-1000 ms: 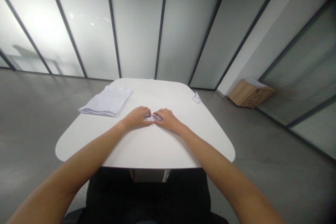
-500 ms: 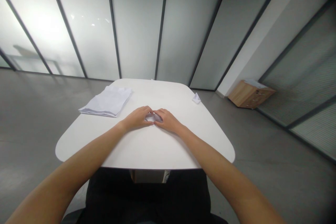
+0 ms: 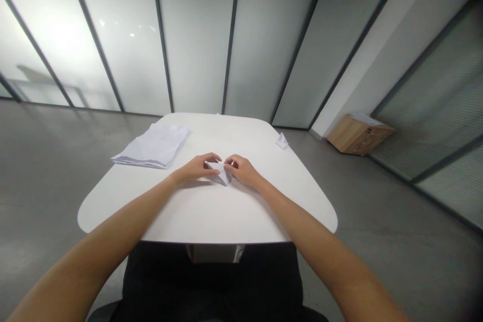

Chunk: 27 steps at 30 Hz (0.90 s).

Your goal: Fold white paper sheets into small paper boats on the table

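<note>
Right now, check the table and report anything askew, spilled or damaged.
Nothing looks spilled or damaged. The folded paper in hand seems intact. Only the paper stack looks slightly askew, its near edges uneven.

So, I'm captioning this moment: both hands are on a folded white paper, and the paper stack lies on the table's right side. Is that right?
One slip: the paper stack lies on the left side of the table, as the head view shows. The rest stands: the left hand and right hand are on a folded white paper.
</note>
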Each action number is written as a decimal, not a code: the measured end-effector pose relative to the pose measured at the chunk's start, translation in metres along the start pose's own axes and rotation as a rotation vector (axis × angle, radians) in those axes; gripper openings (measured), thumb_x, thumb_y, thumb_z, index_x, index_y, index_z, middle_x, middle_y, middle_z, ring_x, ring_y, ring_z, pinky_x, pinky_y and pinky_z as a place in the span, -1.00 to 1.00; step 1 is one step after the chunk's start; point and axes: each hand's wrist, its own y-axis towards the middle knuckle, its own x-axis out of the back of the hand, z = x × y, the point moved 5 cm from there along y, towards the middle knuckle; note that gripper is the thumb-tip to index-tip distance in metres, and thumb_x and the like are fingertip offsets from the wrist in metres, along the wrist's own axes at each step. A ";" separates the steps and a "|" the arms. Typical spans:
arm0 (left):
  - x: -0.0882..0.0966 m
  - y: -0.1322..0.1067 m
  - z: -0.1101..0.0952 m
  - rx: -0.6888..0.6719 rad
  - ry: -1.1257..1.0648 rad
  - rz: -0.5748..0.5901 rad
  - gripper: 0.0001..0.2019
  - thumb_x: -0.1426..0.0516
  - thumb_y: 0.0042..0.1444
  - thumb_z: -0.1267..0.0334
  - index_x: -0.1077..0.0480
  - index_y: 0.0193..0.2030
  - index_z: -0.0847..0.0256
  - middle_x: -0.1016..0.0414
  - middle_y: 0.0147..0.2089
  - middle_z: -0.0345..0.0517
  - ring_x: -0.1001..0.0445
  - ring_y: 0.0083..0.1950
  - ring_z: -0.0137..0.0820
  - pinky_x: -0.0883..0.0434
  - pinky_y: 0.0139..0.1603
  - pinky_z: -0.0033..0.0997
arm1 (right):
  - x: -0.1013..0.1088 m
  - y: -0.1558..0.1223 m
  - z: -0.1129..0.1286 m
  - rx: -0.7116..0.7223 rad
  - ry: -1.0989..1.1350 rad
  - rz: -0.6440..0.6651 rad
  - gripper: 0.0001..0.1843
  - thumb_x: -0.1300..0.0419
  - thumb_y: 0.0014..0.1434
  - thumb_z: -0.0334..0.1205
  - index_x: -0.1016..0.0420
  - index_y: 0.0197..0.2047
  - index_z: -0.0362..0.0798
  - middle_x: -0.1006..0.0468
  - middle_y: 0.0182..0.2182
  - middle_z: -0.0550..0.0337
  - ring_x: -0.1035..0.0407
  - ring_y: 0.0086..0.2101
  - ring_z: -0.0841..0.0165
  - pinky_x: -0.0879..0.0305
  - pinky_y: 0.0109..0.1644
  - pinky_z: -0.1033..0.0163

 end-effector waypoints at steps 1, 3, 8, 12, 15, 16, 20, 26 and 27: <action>-0.001 0.000 -0.003 0.002 -0.021 0.005 -0.40 -0.28 0.08 -0.17 -0.42 0.14 0.19 -0.52 0.11 0.07 -0.56 -0.15 -0.31 -0.48 -0.14 -0.34 | 0.001 0.000 -0.002 -0.019 0.040 -0.009 -0.84 -0.22 0.25 -0.16 -0.55 -0.18 -0.05 -0.55 -0.30 0.22 -0.33 -0.36 0.41 -0.28 -0.22 0.28; -0.002 -0.001 -0.008 0.005 -0.047 0.006 -0.41 -0.27 0.10 -0.17 -0.41 0.13 0.21 -0.53 0.08 0.04 -0.53 -0.23 -0.37 -0.46 -0.20 -0.37 | 0.001 0.001 -0.004 -0.049 0.122 -0.021 -0.79 -0.21 0.25 -0.09 -0.53 -0.19 -0.04 -0.53 -0.35 0.24 -0.33 -0.38 0.40 -0.29 -0.25 0.29; -0.006 0.001 -0.009 0.013 -0.017 -0.032 -0.48 -0.24 0.13 -0.16 -0.43 0.03 0.23 -0.57 -0.11 -0.07 -0.51 -0.29 -0.39 -0.44 -0.24 -0.40 | -0.001 0.005 -0.006 -0.073 0.325 -0.005 -0.73 -0.21 0.22 0.02 -0.46 -0.27 -0.03 -0.48 -0.40 0.24 -0.38 -0.38 0.37 -0.37 -0.28 0.27; -0.002 0.003 -0.003 -0.019 0.049 -0.090 -0.52 -0.25 0.12 -0.15 -0.44 -0.03 0.21 -0.57 -0.18 -0.11 -0.52 -0.20 -0.34 -0.48 -0.17 -0.38 | 0.000 0.006 -0.008 -0.099 0.312 -0.024 -0.74 -0.26 0.17 0.00 -0.46 -0.30 -0.03 -0.52 -0.36 0.21 -0.44 -0.35 0.36 -0.43 -0.23 0.24; 0.003 0.005 0.003 -0.022 0.076 -0.113 -0.53 -0.25 0.12 -0.12 -0.43 -0.01 0.20 -0.56 -0.18 -0.12 -0.52 -0.18 -0.34 -0.50 -0.14 -0.36 | -0.001 0.005 -0.015 -0.167 0.323 -0.037 -0.75 -0.29 0.15 -0.03 -0.48 -0.29 -0.04 -0.57 -0.35 0.19 -0.49 -0.34 0.34 -0.46 -0.19 0.21; 0.004 0.005 0.005 -0.018 0.069 -0.123 -0.54 -0.25 0.13 -0.11 -0.43 0.01 0.19 -0.56 -0.17 -0.12 -0.52 -0.17 -0.34 -0.50 -0.13 -0.36 | -0.001 0.005 -0.017 -0.194 0.346 -0.042 -0.76 -0.29 0.14 -0.04 -0.49 -0.28 -0.05 -0.58 -0.36 0.18 -0.51 -0.34 0.33 -0.46 -0.18 0.21; 0.009 0.004 0.013 0.006 0.005 -0.185 -0.53 -0.27 0.12 -0.02 -0.40 0.09 0.17 -0.57 -0.15 -0.11 -0.55 -0.12 -0.33 -0.52 -0.10 -0.35 | 0.001 0.003 -0.022 -0.250 0.410 -0.067 -0.78 -0.34 0.08 -0.09 -0.50 -0.30 -0.06 -0.62 -0.34 0.16 -0.53 -0.30 0.32 -0.45 -0.18 0.23; 0.009 0.006 0.016 -0.032 -0.074 -0.234 -0.56 -0.29 0.08 0.11 -0.39 0.08 0.16 -0.54 0.05 0.00 -0.55 0.06 -0.25 -0.56 -0.11 -0.34 | 0.002 0.001 -0.022 -0.288 0.390 -0.074 -0.72 -0.31 0.03 -0.24 -0.50 -0.14 -0.05 -0.60 -0.40 0.25 -0.46 -0.40 0.38 -0.36 -0.30 0.30; 0.009 0.006 0.016 -0.030 -0.077 -0.239 -0.56 -0.30 0.06 0.13 -0.39 0.07 0.17 -0.53 0.09 0.01 -0.56 0.04 -0.25 -0.56 -0.13 -0.34 | 0.002 0.001 -0.022 -0.286 0.364 -0.074 -0.71 -0.29 0.04 -0.27 -0.50 -0.12 -0.05 -0.59 -0.41 0.26 -0.46 -0.41 0.38 -0.35 -0.31 0.30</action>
